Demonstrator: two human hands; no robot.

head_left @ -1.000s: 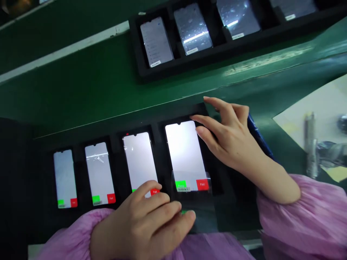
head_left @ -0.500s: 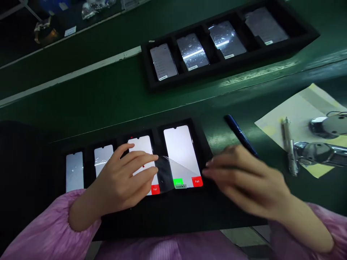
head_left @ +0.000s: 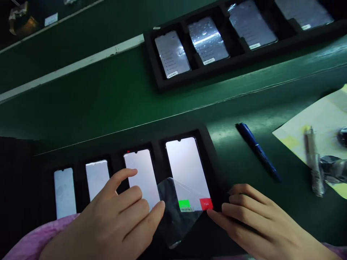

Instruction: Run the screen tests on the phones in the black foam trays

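Note:
My left hand point(head_left: 116, 216) is spread over a lit phone point(head_left: 141, 173) with a white screen, one fingertip at its upper left. The thumb is beside a clear film point(head_left: 172, 220); whether they touch is unclear. This film lies loosely across the lower part of the rightmost lit phone point(head_left: 187, 162), which shows a green box and a red "Fail" box. My right hand point(head_left: 260, 220) has bent, slightly parted fingers. Its lowest fingertip is at that phone's lower right corner, next to the film's edge. Both phones sit in a black tray point(head_left: 214, 162).
Two more lit phones point(head_left: 65, 191) point(head_left: 97, 177) fill the tray's left side. Behind it, another black tray point(head_left: 159, 85) holds several phones. A blue pen point(head_left: 257, 150) lies to the right, near yellowish paper point(head_left: 303, 122) and a silvery pen-like item point(head_left: 316, 173).
The view has come closer and shifted. The film hangs lower, spreading below the rightmost phone's bottom edge. Red boxes no longer show on the phone under my left hand.

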